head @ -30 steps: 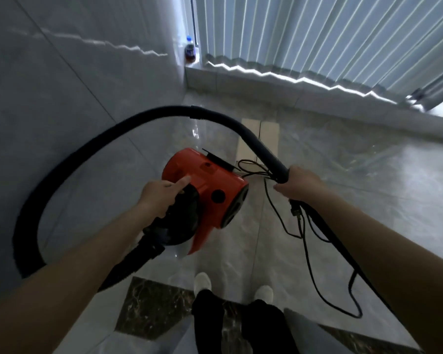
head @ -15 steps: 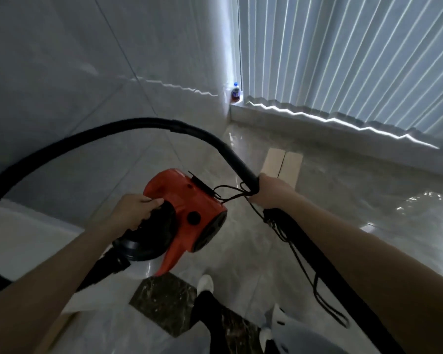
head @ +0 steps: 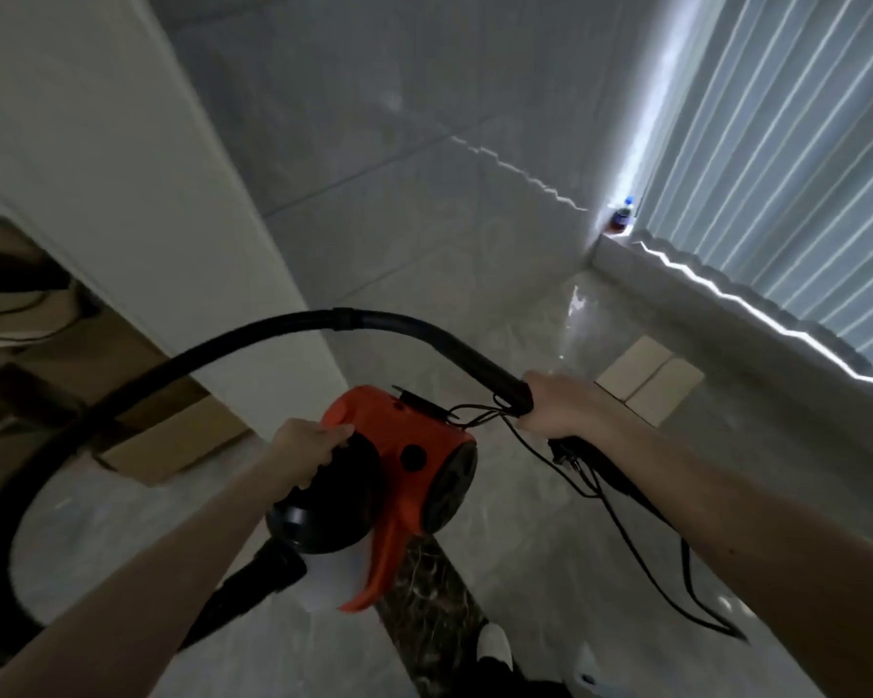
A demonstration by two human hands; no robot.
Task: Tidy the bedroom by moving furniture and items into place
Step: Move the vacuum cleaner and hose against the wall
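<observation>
The left hand (head: pixel 307 458) grips the orange vacuum cleaner (head: pixel 399 466) by its black end, carried above the floor (head: pixel 550 546); the right hand (head: pixel 558 408) clasps the hose (head: pixel 253 340) and cord (head: pixel 601 501), probably to prevent dragging.

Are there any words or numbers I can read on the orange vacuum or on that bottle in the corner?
None can be read.
Orange vacuum: no lettering shows on its shell.
Bottle: it has a label, too small and blurred to read.
Cardboard box: no print visible.
</observation>
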